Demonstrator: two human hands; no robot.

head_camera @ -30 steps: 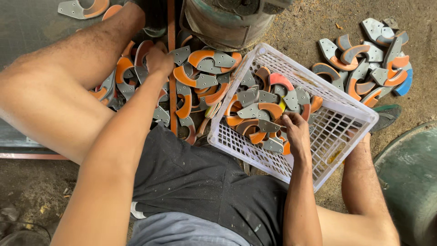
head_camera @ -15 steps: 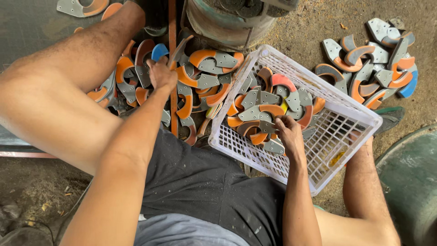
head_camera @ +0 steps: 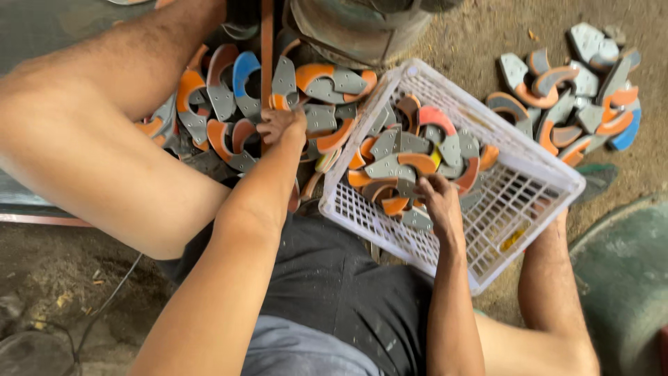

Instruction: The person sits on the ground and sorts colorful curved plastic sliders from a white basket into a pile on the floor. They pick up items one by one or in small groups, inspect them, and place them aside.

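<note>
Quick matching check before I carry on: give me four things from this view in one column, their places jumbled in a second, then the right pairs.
1. left hand
2. right hand
3. white basket
4. blue curved piece

a. inside the basket, on the pieces there
b. on the lap, between the two piles
c. on the pile between the legs
d. upper part of the left pile, beside the orange bar

Pairs: 1-c, 2-a, 3-b, 4-d

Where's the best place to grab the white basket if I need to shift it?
Take the basket's bare right rim, coming from the right. That end shows empty lattice floor, while the pieces and the right hand crowd the left end. Grip the thick top edge.
</note>
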